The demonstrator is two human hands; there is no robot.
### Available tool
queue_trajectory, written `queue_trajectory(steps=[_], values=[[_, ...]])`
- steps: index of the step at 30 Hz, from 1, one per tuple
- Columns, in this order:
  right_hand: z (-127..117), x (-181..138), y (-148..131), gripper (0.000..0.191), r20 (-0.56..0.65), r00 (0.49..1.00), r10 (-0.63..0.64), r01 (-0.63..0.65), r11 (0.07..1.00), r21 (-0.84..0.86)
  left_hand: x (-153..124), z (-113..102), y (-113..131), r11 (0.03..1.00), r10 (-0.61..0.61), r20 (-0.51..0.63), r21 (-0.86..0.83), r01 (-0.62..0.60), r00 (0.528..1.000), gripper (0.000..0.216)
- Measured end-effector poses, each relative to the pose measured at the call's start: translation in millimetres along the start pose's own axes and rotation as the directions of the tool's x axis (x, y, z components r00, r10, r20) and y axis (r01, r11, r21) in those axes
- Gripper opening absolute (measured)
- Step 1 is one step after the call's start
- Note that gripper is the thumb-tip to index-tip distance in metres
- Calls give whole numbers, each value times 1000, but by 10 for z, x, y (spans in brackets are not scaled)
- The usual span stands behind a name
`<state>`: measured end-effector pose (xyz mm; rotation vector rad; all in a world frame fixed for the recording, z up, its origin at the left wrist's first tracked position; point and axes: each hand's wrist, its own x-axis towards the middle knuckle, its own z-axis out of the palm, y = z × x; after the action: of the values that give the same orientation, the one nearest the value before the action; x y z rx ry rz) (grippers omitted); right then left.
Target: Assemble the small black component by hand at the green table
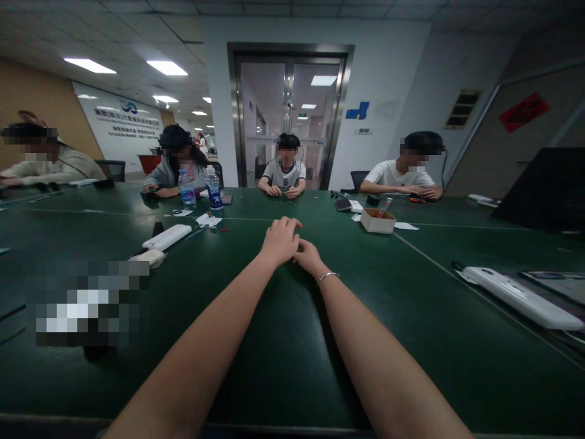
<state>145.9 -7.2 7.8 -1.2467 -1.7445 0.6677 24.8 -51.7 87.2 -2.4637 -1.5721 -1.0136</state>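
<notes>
While our arms stretch across the green table (283, 366), our left hand (280, 241) covers our right hand (309, 256) — pressed together, fingers curled; whether they pinch anything, we cannot tell.

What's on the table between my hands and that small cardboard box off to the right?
Nothing: in the head view the green table is bare between the hands, left hand and right hand, and the cardboard box.

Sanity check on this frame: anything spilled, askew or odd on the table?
Nothing spilled or damaged. Left hand and right hand meet on the green table. Small paper scraps lie loose by the two bottles.
</notes>
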Motion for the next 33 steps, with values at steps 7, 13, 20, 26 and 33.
queue_trajectory(steps=[7, 13, 20, 26, 33], values=[[10, 30, -2, 17, -53, 995, -79, 70, 987, -146, -100, 535, -272, 960, -234, 49, -149, 239, 971, 44], [10, 45, -34, 14, -48, 993, -107, 87, 949, -303, -138, 627, -317, 965, -147, 60, -209, 156, 987, 38], [27, 39, 21, 11, -85, 996, -26, 8, 978, -208, -151, 658, -414, 955, -162, 62, -240, 172, 985, 36], [-30, 56, 42, 19, 67, 982, 178, -190, 946, 263, -120, 732, -604, 890, -232, 32, -397, 225, 972, 26], [-123, 59, 30, 12, 147, 948, 284, -315, 749, 583, -93, 815, -727, 745, -296, 38, -616, 255, 955, 21]])
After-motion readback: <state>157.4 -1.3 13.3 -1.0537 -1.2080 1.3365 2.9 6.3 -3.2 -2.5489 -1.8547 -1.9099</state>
